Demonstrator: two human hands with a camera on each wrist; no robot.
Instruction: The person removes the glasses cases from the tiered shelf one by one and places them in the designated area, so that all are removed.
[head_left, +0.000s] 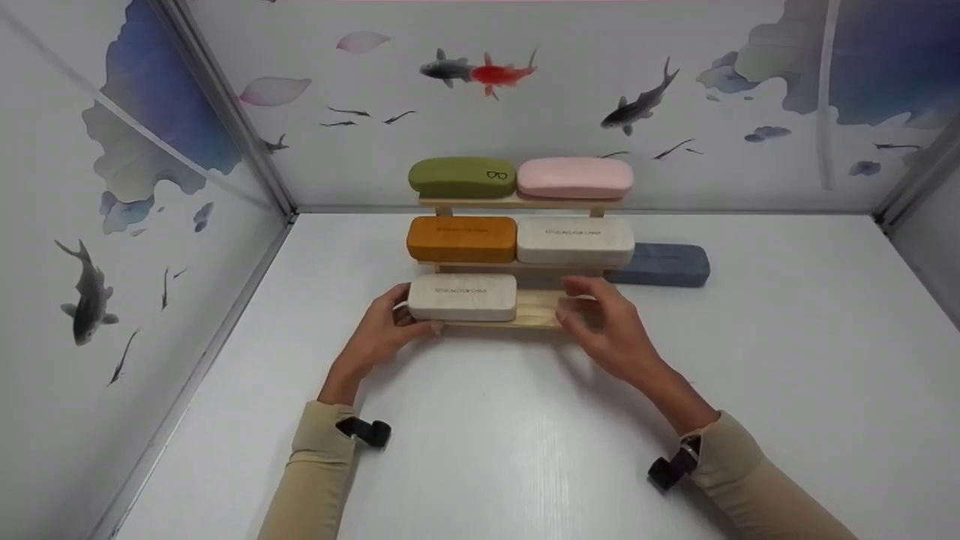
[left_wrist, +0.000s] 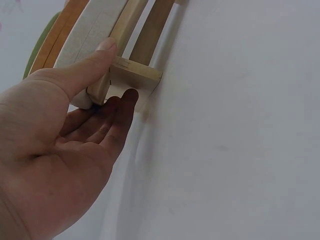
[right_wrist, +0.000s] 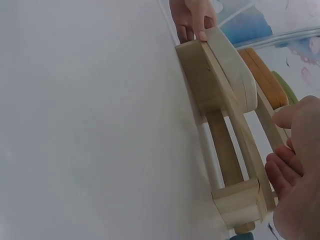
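My left hand (head_left: 379, 326) holds the left end of the wooden rack (head_left: 536, 309) — thumb along the front rail, fingers curled round the end — right against the lower white case (head_left: 463, 298), which lies on the left part of the bottom shelf. My right hand (head_left: 616, 334) is at that shelf's right part, thumb spread from my bent fingers; I cannot tell whether they touch the wood. On the middle shelf the orange case (head_left: 461, 240) sits just left of the upper white case (head_left: 576, 241); on top, the green case (head_left: 457, 178) sits left of the pink case (head_left: 576, 178). A blue case (head_left: 664, 265) lies on the white table (head_left: 480, 435) beside the rack, partly hidden behind it.
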